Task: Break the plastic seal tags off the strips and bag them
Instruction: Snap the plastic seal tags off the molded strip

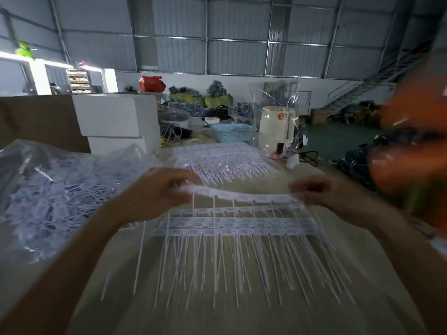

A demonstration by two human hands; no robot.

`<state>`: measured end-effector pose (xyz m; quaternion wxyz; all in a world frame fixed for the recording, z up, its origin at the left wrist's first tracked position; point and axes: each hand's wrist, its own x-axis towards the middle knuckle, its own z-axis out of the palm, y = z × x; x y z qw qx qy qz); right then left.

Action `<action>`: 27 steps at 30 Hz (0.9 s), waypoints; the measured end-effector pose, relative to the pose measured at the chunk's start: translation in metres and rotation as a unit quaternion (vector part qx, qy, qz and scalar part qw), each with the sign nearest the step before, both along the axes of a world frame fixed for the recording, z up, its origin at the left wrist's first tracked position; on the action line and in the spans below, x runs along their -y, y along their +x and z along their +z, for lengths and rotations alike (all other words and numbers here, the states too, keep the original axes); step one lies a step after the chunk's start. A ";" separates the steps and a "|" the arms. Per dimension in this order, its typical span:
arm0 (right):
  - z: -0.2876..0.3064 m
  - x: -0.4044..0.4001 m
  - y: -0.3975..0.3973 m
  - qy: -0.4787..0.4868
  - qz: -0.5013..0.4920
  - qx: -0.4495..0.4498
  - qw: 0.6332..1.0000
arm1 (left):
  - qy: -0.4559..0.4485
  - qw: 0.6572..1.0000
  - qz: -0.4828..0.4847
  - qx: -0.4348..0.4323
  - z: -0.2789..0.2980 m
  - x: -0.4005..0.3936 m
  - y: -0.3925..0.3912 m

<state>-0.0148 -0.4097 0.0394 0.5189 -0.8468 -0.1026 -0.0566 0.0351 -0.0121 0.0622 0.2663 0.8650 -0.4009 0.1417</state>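
seal strip (238,195) gripped between both hands (157,192)

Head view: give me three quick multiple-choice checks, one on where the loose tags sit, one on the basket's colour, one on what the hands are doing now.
1. Where is the clear bag of loose tags?
A. left of the hands
B. on the floor
C. behind the white container

2. What colour is the basket at the back of the table?
A. red
B. light blue
C. black

3. How is the strip held?
A. lying flat, untouched
B. by one hand only
C. by both hands, one at each end

Key:
1 A, the clear bag of loose tags lies left of the left hand.
2 B, the basket is light blue.
3 C, the left hand and right hand grip the ends of the strip.
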 end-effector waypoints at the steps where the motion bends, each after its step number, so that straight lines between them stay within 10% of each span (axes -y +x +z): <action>1: -0.006 0.000 -0.003 -0.050 0.011 -0.032 0.998 | 0.046 0.999 0.004 -0.024 -0.011 -0.006 0.001; 5: -0.028 -0.008 -0.009 -0.074 -0.019 -0.041 0.996 | 0.092 0.985 -0.033 -0.142 -0.037 -0.009 0.007; 10: -0.033 -0.031 -0.013 0.075 -0.001 -0.065 0.995 | -0.022 0.999 0.001 -0.035 -0.047 0.051 -0.004; 17: -0.042 -0.051 -0.022 0.170 0.009 -0.107 0.980 | 0.090 0.990 0.047 0.094 -0.075 0.147 -0.022; 27: -0.042 -0.048 -0.016 -0.178 -0.063 0.208 0.960 | -0.098 0.989 -0.053 -0.097 -0.074 0.143 -0.018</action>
